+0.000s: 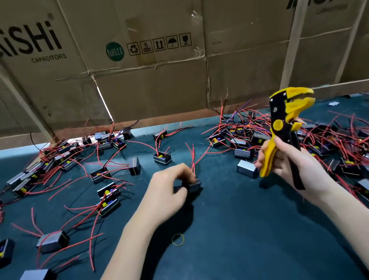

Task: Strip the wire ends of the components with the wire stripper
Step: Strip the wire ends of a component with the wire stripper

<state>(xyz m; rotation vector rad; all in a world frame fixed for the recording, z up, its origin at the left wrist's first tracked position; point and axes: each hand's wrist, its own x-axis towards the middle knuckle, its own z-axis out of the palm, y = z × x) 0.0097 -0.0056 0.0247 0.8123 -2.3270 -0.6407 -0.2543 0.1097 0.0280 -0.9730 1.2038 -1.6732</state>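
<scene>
component [194,185] sits under left hand [170,187] grip, wire stripper [283,129] in right hand [300,165].

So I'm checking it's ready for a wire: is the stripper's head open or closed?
Open. The wire stripper, held upright by the right hand, shows a gap between its yellow jaws, with no wire in them.

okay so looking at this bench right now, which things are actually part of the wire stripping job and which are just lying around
Part of the job:
- wire stripper, held up in the right hand
- component with red wires, gripped by the left hand
- heap of wired components on the right
- scattered components on the left

Just lying about:
- rubber band on the mat
- cardboard boxes behind
</scene>
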